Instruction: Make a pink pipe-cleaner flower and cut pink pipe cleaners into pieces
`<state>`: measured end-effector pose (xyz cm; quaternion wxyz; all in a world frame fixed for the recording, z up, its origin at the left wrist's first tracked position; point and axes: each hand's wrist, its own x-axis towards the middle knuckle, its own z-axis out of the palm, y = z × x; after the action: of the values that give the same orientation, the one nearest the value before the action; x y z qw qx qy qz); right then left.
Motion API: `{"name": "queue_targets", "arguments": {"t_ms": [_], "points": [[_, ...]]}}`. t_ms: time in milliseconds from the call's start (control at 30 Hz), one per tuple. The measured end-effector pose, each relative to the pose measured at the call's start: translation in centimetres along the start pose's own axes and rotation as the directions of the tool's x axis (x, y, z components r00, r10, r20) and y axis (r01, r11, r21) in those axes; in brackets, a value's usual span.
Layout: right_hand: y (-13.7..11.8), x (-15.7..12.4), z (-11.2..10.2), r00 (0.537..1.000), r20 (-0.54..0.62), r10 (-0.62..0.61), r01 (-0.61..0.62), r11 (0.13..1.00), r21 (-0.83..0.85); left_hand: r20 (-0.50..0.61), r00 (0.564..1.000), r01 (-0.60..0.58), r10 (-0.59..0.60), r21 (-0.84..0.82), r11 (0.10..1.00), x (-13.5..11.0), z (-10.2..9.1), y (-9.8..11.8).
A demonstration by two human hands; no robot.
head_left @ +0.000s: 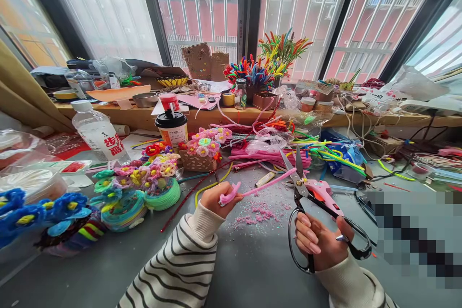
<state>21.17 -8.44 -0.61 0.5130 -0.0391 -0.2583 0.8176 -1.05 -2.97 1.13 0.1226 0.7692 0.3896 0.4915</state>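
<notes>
Pinched in my left hand [221, 200] is a pink pipe cleaner [269, 183], one end curled over my fingers and the other stretching right toward the blades. My right hand [323, 240] has its fingers and thumb through the black handles of a pair of scissors [299, 185]. The blades point up and stand apart, with the pipe cleaner's far end close to them; I cannot tell if it lies between them. Pink fluff trimmings [258, 214] are scattered on the grey table below. Just behind the scissors lies a pink glue gun [321, 192].
Pipe-cleaner flowers [159, 168] and a water bottle [99, 132] stand at left, beside a lidded cup [172, 130]. Behind my hands lie a bundle of pink pipe cleaners [267, 158] and a lighter [264, 179]. A cluttered wooden ledge [209, 116] runs beneath the windows.
</notes>
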Motion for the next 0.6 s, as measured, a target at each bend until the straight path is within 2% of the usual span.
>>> {"name": "queue_targets", "arguments": {"t_ms": [333, 600], "points": [[-0.15, -0.08, -0.27, 0.997, 0.079, 0.02, -0.01, 0.993, -0.116, -0.025, 0.999, 0.037, -0.037, -0.028, 0.999, 0.04, -0.01, 0.1], [-0.1, -0.17, 0.07, 0.999, -0.004, 0.034, -0.034, 0.994, -0.108, 0.003, 1.0, 0.027, -0.027, -0.03, 0.999, 0.08, -0.09, 0.26]]}}
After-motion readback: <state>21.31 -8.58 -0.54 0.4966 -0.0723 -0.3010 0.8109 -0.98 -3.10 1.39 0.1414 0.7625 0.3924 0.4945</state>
